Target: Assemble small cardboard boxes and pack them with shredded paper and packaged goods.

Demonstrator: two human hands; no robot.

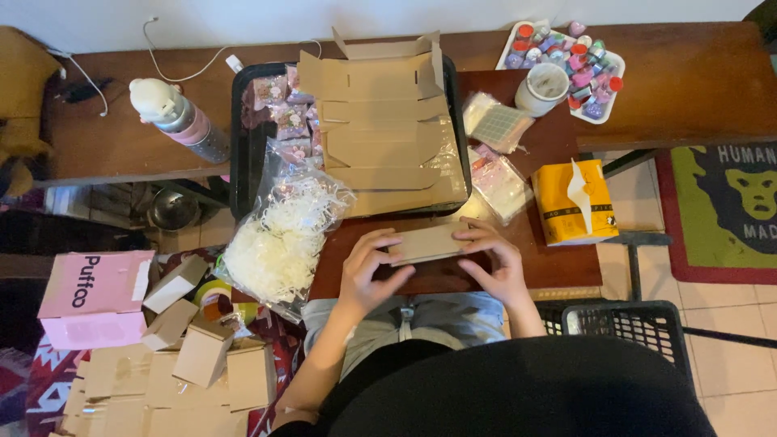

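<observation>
Currently both hands, left hand point(368, 271) and right hand point(498, 263), clamped on ends of flat cardboard box blank point(427, 243), held low over brown table point(453, 275), just before tray point(243, 146) of stacked blanks.

Flat cardboard piece point(429, 243) partly hidden by fingers point(380, 247), tray point(243, 146) mostly covered (stacked blanks), tiny bottles point(566, 57) indistinct

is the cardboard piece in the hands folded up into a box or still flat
Flat. The cardboard piece lies as a thin, level strip between the left hand and right hand, showing no raised walls, like the flat blanks stacked behind.
</observation>
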